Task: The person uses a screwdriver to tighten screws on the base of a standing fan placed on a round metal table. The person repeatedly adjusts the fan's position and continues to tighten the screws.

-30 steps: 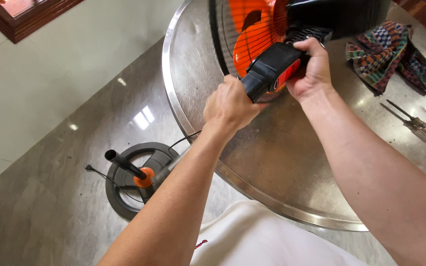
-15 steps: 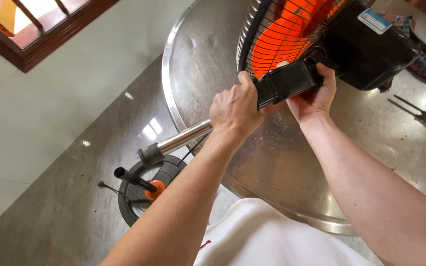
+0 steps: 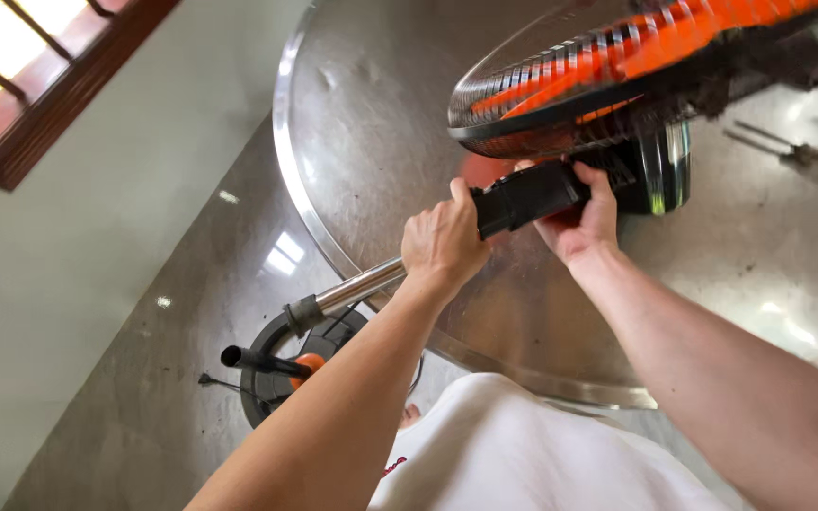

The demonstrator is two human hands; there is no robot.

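The left hand (image 3: 442, 241) is wrapped tight around the upper end of a chrome pole (image 3: 352, 293), and the right hand (image 3: 579, 213) clasps the black neck (image 3: 527, 197) of a fan head (image 3: 636, 80) from below, fingers curled over its top edge. A second ago the fan head lay low over the round steel table (image 3: 371, 123), its orange blades facing the camera and no pole in sight; half a second ago the pole showed below the left fist; now the head is tipped nearly edge-on and held higher above the table. That suggests the head and pole are being lifted together as one piece. Their long axis runs from lower left to upper right: the pole's collared free end points down toward the floor, near the round black base (image 3: 281, 378) with its short upright tube, and the grille sits at the upper right. A metal tool (image 3: 792, 153) lies on the table beyond.
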